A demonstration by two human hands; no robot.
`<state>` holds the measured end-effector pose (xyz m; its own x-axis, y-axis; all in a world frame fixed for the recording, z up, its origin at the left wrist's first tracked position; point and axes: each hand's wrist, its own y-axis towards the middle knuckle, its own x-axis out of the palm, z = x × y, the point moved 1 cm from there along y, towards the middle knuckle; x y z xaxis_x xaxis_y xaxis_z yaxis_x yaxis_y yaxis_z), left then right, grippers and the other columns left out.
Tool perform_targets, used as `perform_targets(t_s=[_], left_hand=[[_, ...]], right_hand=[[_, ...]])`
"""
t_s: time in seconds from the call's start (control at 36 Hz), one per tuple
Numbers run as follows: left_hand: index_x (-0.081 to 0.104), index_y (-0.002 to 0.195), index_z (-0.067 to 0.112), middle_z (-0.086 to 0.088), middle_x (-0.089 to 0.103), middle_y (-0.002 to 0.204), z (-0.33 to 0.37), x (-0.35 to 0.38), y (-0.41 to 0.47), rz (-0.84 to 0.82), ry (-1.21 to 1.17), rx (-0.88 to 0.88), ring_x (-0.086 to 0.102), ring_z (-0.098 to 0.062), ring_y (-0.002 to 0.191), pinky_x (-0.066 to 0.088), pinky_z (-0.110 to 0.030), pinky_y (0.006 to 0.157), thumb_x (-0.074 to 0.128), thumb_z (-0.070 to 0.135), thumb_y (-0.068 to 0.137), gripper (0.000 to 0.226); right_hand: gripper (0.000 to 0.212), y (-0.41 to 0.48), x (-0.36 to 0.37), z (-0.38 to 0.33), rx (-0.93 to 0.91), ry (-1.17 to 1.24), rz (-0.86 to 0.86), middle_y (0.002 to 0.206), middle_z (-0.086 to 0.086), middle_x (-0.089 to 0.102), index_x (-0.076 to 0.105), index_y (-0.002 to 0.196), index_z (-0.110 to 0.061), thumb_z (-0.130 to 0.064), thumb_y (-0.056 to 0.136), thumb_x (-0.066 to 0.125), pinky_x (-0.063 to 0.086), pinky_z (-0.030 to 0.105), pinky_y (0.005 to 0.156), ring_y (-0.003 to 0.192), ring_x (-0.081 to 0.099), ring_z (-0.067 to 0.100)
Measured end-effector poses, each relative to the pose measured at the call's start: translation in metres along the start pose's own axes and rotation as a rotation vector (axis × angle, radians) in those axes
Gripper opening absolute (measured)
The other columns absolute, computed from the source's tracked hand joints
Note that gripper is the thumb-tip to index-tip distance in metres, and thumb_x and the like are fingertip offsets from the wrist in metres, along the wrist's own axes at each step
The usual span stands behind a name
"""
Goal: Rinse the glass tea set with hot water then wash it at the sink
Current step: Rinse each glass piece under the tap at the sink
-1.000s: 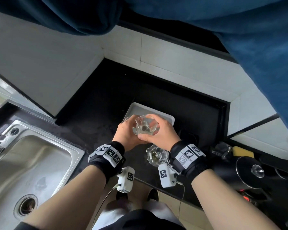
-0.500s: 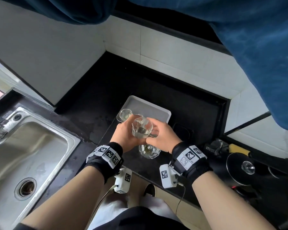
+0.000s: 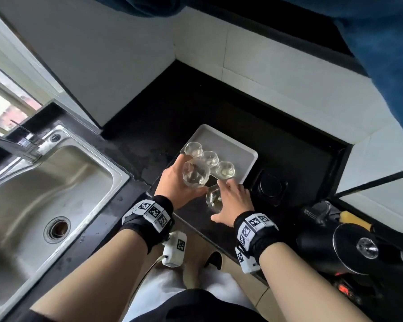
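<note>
My left hand (image 3: 175, 184) is shut on a clear glass pitcher (image 3: 194, 174), held just above the near-left corner of the white tray (image 3: 249, 163). Three small glass cups (image 3: 225, 169) stand on the tray behind the pitcher. A faceted glass vessel (image 3: 212, 198) with pale liquid sits on the black counter in front of the tray. My right hand (image 3: 234, 202) is spread beside it, fingers and thumb on either side, and touches its right side. The vessel is still on the counter.
A steel sink (image 3: 44, 182) with a faucet (image 3: 14, 145) lies to the left. A black square pad (image 3: 269, 189) sits right of the tray. At the right stand a black kettle (image 3: 321, 245) with a glass-knobbed lid and a yellow sponge (image 3: 354, 220).
My right hand has let go of the pitcher and dropped to the faceted vessel on the counter. My left hand alone now holds the pitcher. The view has swung left toward the sink.
</note>
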<state>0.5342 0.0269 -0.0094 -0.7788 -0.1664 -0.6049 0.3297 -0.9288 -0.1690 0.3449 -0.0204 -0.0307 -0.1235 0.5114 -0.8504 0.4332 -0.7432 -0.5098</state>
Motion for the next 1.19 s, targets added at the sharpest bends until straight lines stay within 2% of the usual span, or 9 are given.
perform_targets(t_s=[0.14,0.33,0.47,0.58,0.72,0.78,0.89,1.06,1.19], left_hand=[[0.051,0.119,0.03,0.011,0.07,0.104,0.008,0.014,0.01,-0.004,0.02,0.024,0.07,-0.011,0.088,0.061,-0.035,0.077,0.097,0.046,0.057,0.079],[0.05,0.119,0.031,0.011,0.07,0.106,0.012,0.029,0.012,-0.051,0.042,0.03,0.068,-0.013,0.091,0.059,-0.036,0.079,0.096,0.045,0.057,0.078],[0.051,0.113,0.029,0.014,0.069,0.103,0.014,0.036,0.009,-0.083,0.067,0.033,0.067,-0.01,0.089,0.057,-0.029,0.076,0.097,0.044,0.057,0.073],[0.052,0.108,0.032,0.016,0.07,0.098,0.014,0.043,0.005,-0.125,0.066,0.015,0.066,-0.004,0.084,0.056,-0.029,0.072,0.091,0.05,0.055,0.068],[0.052,0.105,0.032,0.015,0.07,0.093,0.024,0.052,-0.001,-0.159,0.028,-0.003,0.069,-0.009,0.085,0.058,-0.033,0.075,0.082,0.061,0.05,0.069],[0.055,0.106,0.028,0.013,0.07,0.094,0.026,0.054,-0.001,-0.171,0.039,-0.009,0.069,-0.013,0.086,0.055,-0.03,0.072,0.088,0.056,0.05,0.07],[0.054,0.118,0.03,0.011,0.07,0.112,0.019,0.055,0.002,-0.179,0.143,-0.021,0.067,-0.019,0.1,0.055,-0.035,0.086,0.097,0.047,0.053,0.08],[0.05,0.124,0.037,0.007,0.067,0.12,0.015,0.053,0.003,-0.176,0.349,-0.065,0.059,-0.024,0.11,0.054,-0.044,0.089,0.094,0.042,0.054,0.082],[0.05,0.132,0.036,0.003,0.059,0.121,0.013,0.053,0.002,-0.209,0.51,-0.167,0.053,-0.025,0.114,0.044,-0.042,0.095,0.094,0.037,0.057,0.087]], right_hand=[[0.097,0.003,-0.006,0.028,0.06,0.04,0.005,0.135,0.002,0.041,0.039,0.142,-0.027,-0.048,0.061,0.087,0.044,0.043,0.107,0.126,0.047,0.029],[0.105,-0.008,-0.008,0.049,0.1,0.162,0.064,0.136,0.001,0.041,0.04,0.148,-0.028,-0.054,0.055,0.082,0.043,0.04,0.111,0.127,0.046,0.029],[0.104,-0.012,-0.01,0.049,0.069,0.265,0.04,0.132,-0.005,0.038,0.038,0.147,-0.032,-0.056,0.056,0.081,0.049,0.039,0.102,0.123,0.048,0.023],[0.103,-0.015,-0.006,0.048,0.053,0.321,0.061,0.127,-0.007,0.039,0.04,0.145,-0.033,-0.06,0.054,0.08,0.048,0.04,0.104,0.122,0.047,0.021],[0.101,-0.018,-0.004,0.053,0.06,0.361,0.091,0.126,-0.006,0.042,0.042,0.143,-0.035,-0.062,0.053,0.077,0.047,0.042,0.104,0.119,0.048,0.023],[0.101,-0.02,-0.004,0.057,0.066,0.356,0.091,0.126,-0.005,0.042,0.042,0.143,-0.034,-0.062,0.052,0.077,0.046,0.042,0.106,0.12,0.048,0.024],[0.1,-0.02,-0.006,0.063,0.086,0.348,0.097,0.126,-0.003,0.042,0.043,0.143,-0.034,-0.061,0.053,0.078,0.046,0.042,0.107,0.12,0.049,0.025],[0.101,-0.019,-0.01,0.074,0.128,0.352,0.104,0.127,-0.003,0.043,0.043,0.142,-0.034,-0.065,0.053,0.078,0.045,0.042,0.106,0.118,0.049,0.024],[0.101,-0.023,-0.008,0.076,0.144,0.361,0.099,0.127,-0.003,0.043,0.042,0.142,-0.034,-0.062,0.052,0.08,0.046,0.041,0.105,0.117,0.048,0.023]])
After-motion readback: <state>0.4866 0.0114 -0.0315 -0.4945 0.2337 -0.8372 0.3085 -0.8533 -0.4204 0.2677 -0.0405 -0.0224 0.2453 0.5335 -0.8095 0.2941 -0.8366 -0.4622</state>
